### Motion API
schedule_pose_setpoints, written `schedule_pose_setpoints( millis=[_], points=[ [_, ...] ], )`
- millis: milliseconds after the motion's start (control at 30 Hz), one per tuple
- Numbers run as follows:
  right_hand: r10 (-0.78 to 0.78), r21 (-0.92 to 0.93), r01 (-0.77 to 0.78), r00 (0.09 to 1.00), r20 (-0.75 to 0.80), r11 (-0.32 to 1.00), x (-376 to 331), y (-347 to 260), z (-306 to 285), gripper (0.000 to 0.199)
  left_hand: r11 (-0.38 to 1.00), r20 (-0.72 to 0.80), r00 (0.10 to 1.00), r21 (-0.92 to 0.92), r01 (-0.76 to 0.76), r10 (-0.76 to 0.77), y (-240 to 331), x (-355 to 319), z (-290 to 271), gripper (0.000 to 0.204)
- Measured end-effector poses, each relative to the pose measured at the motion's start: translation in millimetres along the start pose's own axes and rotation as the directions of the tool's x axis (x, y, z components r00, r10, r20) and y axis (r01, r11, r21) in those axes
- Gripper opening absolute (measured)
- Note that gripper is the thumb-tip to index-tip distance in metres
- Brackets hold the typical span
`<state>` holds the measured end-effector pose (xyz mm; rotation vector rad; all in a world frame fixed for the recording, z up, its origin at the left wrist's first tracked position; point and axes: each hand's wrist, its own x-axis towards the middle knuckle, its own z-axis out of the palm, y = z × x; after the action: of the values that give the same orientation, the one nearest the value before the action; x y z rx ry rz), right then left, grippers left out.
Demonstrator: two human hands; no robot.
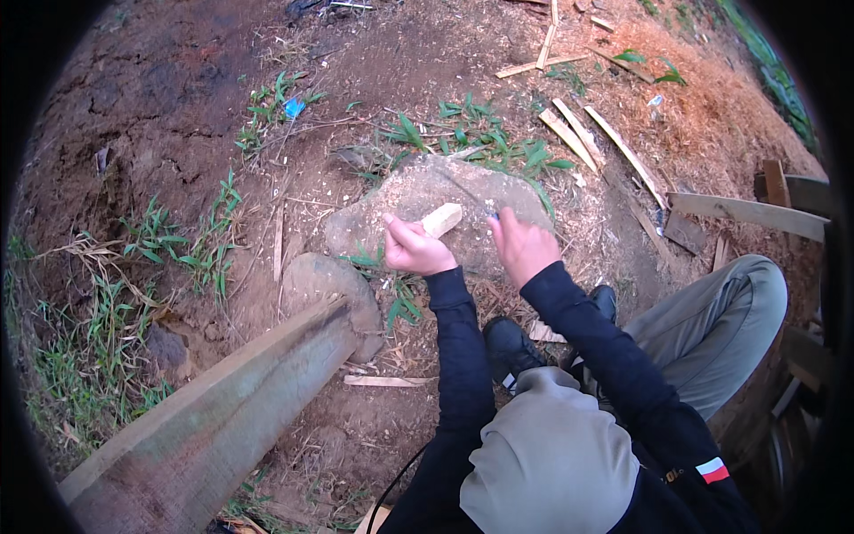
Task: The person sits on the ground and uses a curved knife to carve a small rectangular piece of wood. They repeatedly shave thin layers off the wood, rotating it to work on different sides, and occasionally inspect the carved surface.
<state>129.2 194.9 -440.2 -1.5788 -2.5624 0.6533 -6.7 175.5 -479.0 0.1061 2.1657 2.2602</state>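
While you're gripping the wood block (442, 219) w/ left hand (415, 248) on the flat rock (391, 200), right hand (522, 247) fingers are closing on a thin tool – be keeping block steady & cutting away from thumb

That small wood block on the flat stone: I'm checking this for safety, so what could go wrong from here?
The left hand grips the pale wood block right where the right hand brings a thin tool, so a slip could catch the fingers. The flat stone looks uneven, so the block may skid. The black shoe sits close below, perhaps in the path of a glancing stroke.
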Motion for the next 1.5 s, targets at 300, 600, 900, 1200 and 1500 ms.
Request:
schedule_pose_setpoints(
  millis=[300, 600, 900, 1200, 1500],
  points=[
    [-0.027, 0.271, -0.019, 0.986, 0.166, 0.962, -23, -14, -11, 0.031, 0.975, -0.027, 0.998, -0.218, 0.050, -0.057, 3, 9, -1, 0.053],
    [-0.102, 0.193, 0.076, 0.987, 0.127, 0.978, -23, -30, -6, 0.030, 0.856, -0.145, 0.929, -0.456, 0.243, -0.341, 6, 17, 6, 0.049],
    [-0.097, 0.004, 0.098, 0.984, 0.150, 0.995, -20, -40, 8, 0.030, 0.897, -0.131, 0.934, -0.349, 0.271, -0.333, 9, 16, -4, 0.050],
    [-0.079, -0.011, 0.080, 0.995, 0.054, 0.997, -16, -41, 21, 0.030, 0.945, -0.122, 0.956, -0.229, 0.234, -0.267, 13, 11, 8, 0.052],
    [-0.104, 0.074, 0.100, 0.993, 0.053, 0.992, -19, -25, 18, 0.028, 0.929, -0.159, 0.953, -0.312, 0.197, -0.256, 16, 9, 19, 0.048]
  ],
)
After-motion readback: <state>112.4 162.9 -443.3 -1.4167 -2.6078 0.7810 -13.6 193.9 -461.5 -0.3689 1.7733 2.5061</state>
